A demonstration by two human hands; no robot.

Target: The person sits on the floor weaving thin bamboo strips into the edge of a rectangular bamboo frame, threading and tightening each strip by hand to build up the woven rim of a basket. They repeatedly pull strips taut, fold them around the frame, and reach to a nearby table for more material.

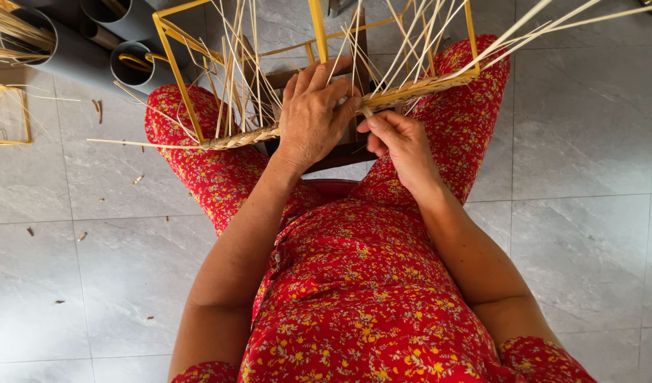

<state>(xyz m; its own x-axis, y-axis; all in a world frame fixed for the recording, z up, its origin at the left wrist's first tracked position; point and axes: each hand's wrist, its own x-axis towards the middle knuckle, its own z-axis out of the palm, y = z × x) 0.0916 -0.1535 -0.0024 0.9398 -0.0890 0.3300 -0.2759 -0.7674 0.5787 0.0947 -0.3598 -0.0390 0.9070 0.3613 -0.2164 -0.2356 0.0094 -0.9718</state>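
We look down on a yellow metal frame [171,65] resting across the knees of a seated person in a red flowered dress [354,284], its near bar wrapped in a braid [249,135] of pale straw that runs from the frame's left corner up toward its right one. Thin loose straws [234,64] stand up from the braid and fan outward past the frame's top edge. The left hand [313,117] lies over the middle of the braided bar, fingers curled down and gripping it. Just beside it, touching the bar from below, the right hand [402,144] pinches a straw end between thumb and fingers. Grey pipes [78,57] holding more straw lie on the tiled floor [581,234] at upper left.
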